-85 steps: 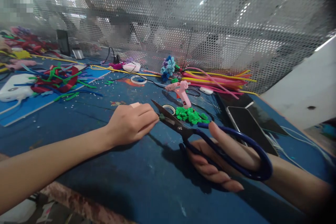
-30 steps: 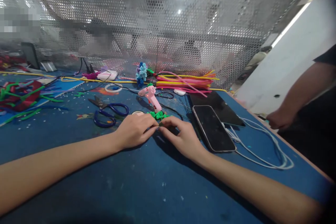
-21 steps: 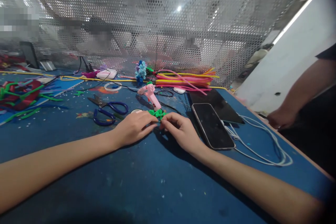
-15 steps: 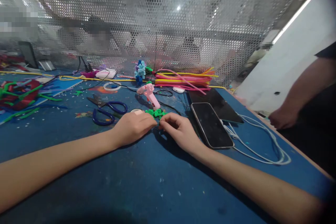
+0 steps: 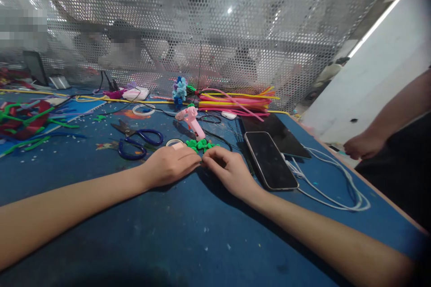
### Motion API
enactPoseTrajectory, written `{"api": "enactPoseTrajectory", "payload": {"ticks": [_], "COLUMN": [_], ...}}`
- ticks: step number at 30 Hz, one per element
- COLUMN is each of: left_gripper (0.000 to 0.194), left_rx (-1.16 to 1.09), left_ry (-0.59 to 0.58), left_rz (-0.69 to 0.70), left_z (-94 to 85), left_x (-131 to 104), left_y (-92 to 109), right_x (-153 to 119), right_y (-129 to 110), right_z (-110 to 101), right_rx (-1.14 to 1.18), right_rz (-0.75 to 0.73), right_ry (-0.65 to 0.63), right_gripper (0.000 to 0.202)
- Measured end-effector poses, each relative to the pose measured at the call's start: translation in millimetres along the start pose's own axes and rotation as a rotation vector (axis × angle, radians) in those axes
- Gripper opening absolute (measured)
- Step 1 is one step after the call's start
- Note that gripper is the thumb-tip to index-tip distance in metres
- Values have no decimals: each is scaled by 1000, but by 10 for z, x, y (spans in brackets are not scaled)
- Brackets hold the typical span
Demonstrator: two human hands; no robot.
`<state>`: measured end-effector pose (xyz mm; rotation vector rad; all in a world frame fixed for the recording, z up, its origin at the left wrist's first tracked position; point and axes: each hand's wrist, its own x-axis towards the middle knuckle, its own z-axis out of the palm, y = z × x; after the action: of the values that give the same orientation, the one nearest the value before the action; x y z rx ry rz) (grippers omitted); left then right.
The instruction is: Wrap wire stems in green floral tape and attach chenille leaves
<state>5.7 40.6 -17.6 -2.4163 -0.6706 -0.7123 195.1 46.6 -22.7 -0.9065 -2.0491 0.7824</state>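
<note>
My left hand (image 5: 172,161) rests low over the blue table, its fingers closed and pointing right. Opposite it, my right hand (image 5: 229,168) makes a pinch with thumb and forefinger. The fingertips of both meet, and whatever lies between them is too small or hidden to name. Just behind the fingertips are green fuzzy pipe-cleaner pieces (image 5: 202,144), partly covered by my hands. A pink hot glue gun (image 5: 192,121) stands beyond them. Left of it lie blue-handled scissors (image 5: 136,140) with parted blades. A roll of tape (image 5: 174,142) shows behind my left hand.
At right lie a phone (image 5: 271,160), a black tablet-like panel (image 5: 278,134) and a white cable (image 5: 350,184). Pipe-cleaner bundles (image 5: 239,100) lie along the perforated metal screen (image 5: 215,22). More pipe cleaners (image 5: 27,121) are at left. Another person's hand (image 5: 365,143) hangs beyond the right edge.
My fingertips have drawn closer together, the right hand shifting slightly left. The other person's hand at right has moved a little. Tools on the table are where they were.
</note>
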Motion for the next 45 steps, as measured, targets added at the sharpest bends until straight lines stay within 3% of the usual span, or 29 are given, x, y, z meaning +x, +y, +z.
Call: {"api": "enactPoseTrajectory", "payload": {"ticks": [15, 24, 28, 30, 32, 35, 36, 39, 41, 45], "left_gripper": [24, 11, 8, 8, 8, 12, 13, 14, 13, 9], "left_rx": [-14, -538, -669, -641, -536, -328, -275, -201, -216, -333], "left_ry": [-80, -126, -105, -65, -35, -88, -123, -179, -180, -170], "left_rz": [-41, -618, -723, -685, -588, -411, -386, -394, -436, -562], "left_z": [-26, -120, -201, -232, -253, -259, -256, -247, -250, -267], "left_x": [-1, 35, 31, -15, -100, -267, -320, -427, -455, -463], "left_y": [7, 148, 167, 121, 35, -133, -188, -313, -358, -388], "right_x": [-26, -59, -58, 37, 227, 618, 745, 1038, 1160, 1269], "right_y": [-15, -27, -71, -70, -37, 61, 96, 165, 168, 73], "right_z": [-1, 51, 72, 67, 61, 93, 120, 219, 246, 88], "right_rx": [-157, -183, -72, 18, 56, -147, -244, -333, -304, -255], "right_rz": [-125, -258, -201, -100, -3, 49, 55, 39, 18, -10], "right_ry": [-2, 83, 107, 127, 230, 423, 412, 276, 249, 419], "right_gripper": [11, 7, 3, 9, 14, 28, 32, 29, 33, 25]}}
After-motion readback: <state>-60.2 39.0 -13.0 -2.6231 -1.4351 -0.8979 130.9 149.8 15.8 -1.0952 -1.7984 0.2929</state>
